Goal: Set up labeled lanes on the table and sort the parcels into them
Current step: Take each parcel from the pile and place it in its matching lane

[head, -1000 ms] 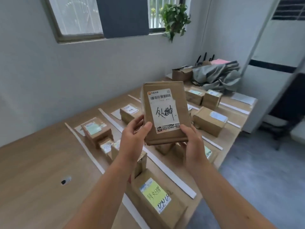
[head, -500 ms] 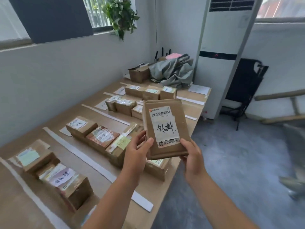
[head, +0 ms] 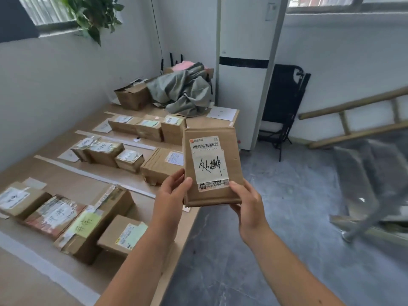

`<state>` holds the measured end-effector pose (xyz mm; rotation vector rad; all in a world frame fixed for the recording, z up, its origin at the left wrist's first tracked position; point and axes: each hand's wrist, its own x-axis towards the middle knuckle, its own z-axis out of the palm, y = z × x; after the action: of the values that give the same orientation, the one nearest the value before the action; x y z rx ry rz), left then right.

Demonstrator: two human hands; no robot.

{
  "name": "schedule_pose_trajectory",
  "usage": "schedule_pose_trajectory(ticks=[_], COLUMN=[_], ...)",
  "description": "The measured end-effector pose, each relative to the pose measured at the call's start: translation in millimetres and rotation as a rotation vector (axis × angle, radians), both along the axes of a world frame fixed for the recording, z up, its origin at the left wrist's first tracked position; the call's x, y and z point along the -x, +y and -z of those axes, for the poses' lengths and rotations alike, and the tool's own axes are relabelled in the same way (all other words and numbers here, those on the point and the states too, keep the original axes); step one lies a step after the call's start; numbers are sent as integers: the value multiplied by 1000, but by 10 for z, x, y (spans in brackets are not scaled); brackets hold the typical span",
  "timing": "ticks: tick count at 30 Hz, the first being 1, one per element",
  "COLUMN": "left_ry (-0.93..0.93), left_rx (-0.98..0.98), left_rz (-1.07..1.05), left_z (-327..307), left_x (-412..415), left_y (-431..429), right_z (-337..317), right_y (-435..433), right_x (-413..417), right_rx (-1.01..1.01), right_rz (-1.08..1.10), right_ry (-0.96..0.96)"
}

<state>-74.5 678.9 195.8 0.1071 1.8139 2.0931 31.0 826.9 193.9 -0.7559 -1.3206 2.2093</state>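
Note:
I hold a flat brown cardboard parcel (head: 231,151) upright in front of me, beyond the table's right edge, its white handwritten label and barcode facing me. My left hand (head: 171,195) grips its lower left edge, and my right hand (head: 248,205) grips its lower right corner. On the wooden table (head: 72,184), white tape strips (head: 92,176) mark off lanes. Several labelled brown parcels lie in them: a near group (head: 84,221), a middle group (head: 106,152) and a far group (head: 148,129).
An open carton (head: 132,97) and a heap of grey cloth (head: 185,91) sit at the table's far end, with a white sheet (head: 223,113) beside them. A tall white unit (head: 245,69), a black folded chair (head: 283,102) and a wooden ladder (head: 357,120) stand on the grey floor.
My view has swung right along the table and moved toward its far end. The parcel stays gripped in both hands, now over the floor beside the table's edge.

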Motion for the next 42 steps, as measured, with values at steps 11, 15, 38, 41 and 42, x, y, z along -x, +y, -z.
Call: schedule_pose_trajectory(ticks=[11,15,38,41,42], left_ry=[-21,20,-3,-22,-25], left_rx=[35,40,14,21,33], left_rz=[115,149,185,116,101], left_z=[207,66,-35,-51,-49], left_x=[1267,1967,3610,3713,3743], left_y=[1507,2169,4685,5041,5151], right_z=[130,31,75,118,126], right_y=[1431,2002,4508,4949,5088], right_x=[1078,1705,3365,3586,3646], right_rx=[38,40,60,51,43], right_rz=[85,145,136,83,65], right_ry=[-76,-91,-43,-53,-59])
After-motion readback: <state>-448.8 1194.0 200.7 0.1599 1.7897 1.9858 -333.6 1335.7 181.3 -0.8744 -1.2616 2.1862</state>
